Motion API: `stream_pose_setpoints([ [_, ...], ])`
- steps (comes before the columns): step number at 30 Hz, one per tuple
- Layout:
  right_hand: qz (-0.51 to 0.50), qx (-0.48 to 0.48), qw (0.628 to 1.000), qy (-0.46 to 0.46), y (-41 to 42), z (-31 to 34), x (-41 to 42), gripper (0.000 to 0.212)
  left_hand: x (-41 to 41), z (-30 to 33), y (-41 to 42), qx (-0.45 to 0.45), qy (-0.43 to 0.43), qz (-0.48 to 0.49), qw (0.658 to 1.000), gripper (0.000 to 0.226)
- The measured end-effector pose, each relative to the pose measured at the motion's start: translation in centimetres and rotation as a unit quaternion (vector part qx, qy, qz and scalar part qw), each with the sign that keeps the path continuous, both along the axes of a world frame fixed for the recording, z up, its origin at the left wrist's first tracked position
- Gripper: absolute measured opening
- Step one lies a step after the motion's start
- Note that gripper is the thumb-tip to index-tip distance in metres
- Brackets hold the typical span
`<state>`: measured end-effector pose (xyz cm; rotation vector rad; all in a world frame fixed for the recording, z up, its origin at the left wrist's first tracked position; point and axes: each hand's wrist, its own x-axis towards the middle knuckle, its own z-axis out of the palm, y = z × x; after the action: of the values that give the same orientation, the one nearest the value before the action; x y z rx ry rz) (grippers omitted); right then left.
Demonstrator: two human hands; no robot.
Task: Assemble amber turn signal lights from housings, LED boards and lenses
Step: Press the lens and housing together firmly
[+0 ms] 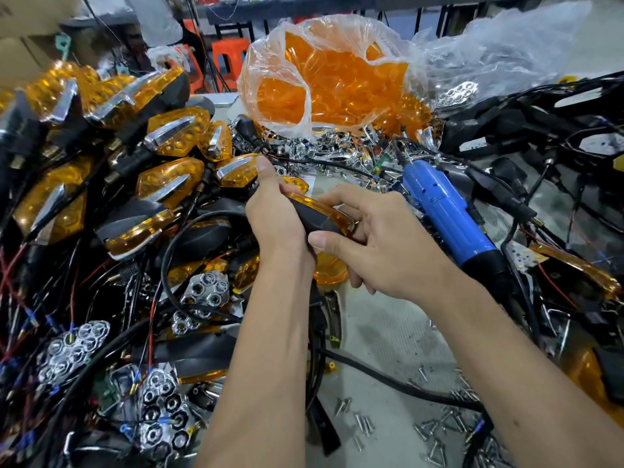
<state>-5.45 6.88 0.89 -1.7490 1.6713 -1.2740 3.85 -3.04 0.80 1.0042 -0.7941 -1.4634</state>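
Note:
At the centre I hold one turn signal (320,216): a black housing with an amber lens along its upper edge. My left hand (277,214) grips its left end from behind, thumb pointing up. My right hand (378,238) grips its right end, thumb pressed on the black underside and fingers curled over the lens. A loose amber lens (329,271) lies on the bench just below my hands.
Finished amber signals (135,136) are heaped at the left, over tangled wires and chrome reflectors (74,349). A clear bag of amber lenses (324,79) stands at the back. A blue electric screwdriver (445,211) lies to the right. Screws (435,430) are scattered near the front.

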Motion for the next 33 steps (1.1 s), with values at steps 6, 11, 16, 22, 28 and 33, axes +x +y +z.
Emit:
stream_pose_setpoints([
  [6, -0.012, -0.023, 0.998, 0.057, -0.2, 0.5, -0.8, 0.021, -0.6, -0.2, 0.8, -0.091, -0.001, 0.005, 0.996, 0.062],
  [11, -0.020, -0.090, 0.990, 0.110, -0.3, 0.4, -0.1, 0.041, -0.2, 0.0, 0.8, -0.129, 0.011, 0.060, 0.990, 0.071],
  [16, -0.019, -0.121, 0.989, 0.077, -0.5, 0.2, -0.3, 0.030, 0.0, 0.2, 0.8, -0.106, 0.042, 0.042, 0.993, 0.074],
  [22, -0.021, -0.143, 0.985, 0.097, -0.5, -0.1, -0.2, 0.026, 0.0, 0.3, 0.8, -0.090, 0.035, 0.056, 0.994, 0.072],
  [28, -0.011, -0.144, 0.986, 0.084, -0.6, -0.4, 0.1, 0.025, 0.4, 0.5, 0.4, -0.056, 0.018, 0.081, 0.995, 0.063],
  [33, -0.018, -0.156, 0.983, 0.099, -0.6, -0.6, 0.2, 0.023, 0.3, 0.5, 0.2, -0.036, -0.009, 0.069, 0.997, 0.066],
])
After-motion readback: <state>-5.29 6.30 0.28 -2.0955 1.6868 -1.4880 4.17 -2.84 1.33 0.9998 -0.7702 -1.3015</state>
